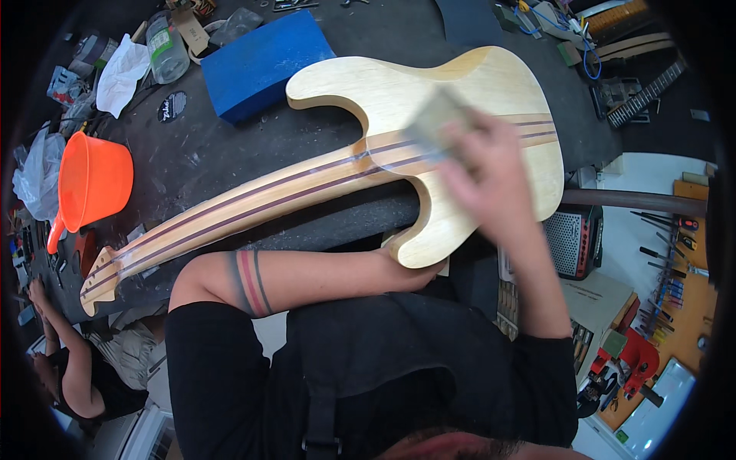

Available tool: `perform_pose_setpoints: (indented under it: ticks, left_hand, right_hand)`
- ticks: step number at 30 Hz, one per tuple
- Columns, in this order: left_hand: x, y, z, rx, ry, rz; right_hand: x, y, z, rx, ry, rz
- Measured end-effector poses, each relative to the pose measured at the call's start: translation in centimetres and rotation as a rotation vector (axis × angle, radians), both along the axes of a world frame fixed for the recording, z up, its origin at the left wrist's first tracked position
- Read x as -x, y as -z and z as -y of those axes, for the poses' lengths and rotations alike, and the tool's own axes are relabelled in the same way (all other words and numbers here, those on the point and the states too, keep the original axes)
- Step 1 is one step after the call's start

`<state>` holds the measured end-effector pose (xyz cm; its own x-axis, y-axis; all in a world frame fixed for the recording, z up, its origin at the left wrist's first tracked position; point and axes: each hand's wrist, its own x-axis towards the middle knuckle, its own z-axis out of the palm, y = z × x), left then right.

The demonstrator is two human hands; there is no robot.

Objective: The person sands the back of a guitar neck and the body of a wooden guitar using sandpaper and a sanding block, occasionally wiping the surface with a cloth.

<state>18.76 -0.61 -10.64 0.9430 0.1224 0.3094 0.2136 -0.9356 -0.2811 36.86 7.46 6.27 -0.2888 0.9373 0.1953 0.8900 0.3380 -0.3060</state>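
Observation:
An unpainted pale wood electric guitar body [498, 84] with its long striped neck [253, 201] lies back side up on the dark bench. Two thin dark stripes run along the neck and across the body. My right hand [483, 165], smeared by motion, holds a grey-green sanding pad [438, 121] on the body just past the neck joint. My left hand [422, 274] is at the near horn, mostly under its edge; its fingers are hidden. The headstock [100, 282] points to the lower left.
A blue block [264, 65] sits behind the neck. An orange dipper [92, 180], a clear bottle [166, 50] and a white cloth [123, 75] stand at left. Another person [84, 368] works at far left. Tools hang on a wooden board [690, 299] at right.

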Motion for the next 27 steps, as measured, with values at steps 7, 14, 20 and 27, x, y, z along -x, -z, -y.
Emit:
perform_pose_setpoints:
  ticks: [7, 14, 20, 27]
  left_hand:
    - [-1.1, 1.5, -0.1, -0.705, 0.068, -0.179]
    - [-0.7, 0.7, -0.5, -0.232, 0.063, -0.022]
    - [-1.8, 2.6, 0.2, -0.26, 0.062, 0.108]
    - [-1.7, 1.4, 0.5, -0.127, 0.083, 0.004]
  right_hand:
    - [-0.7, 1.5, -1.7, -0.067, 0.187, 0.019]
    - [-5.5, 0.1, -3.6, -0.012, 0.34, 0.057]
    - [1.6, 1.2, -2.0, -0.066, 0.103, -0.002]
    - [-8.5, 0.6, -3.5, -0.054, 0.48, 0.079]
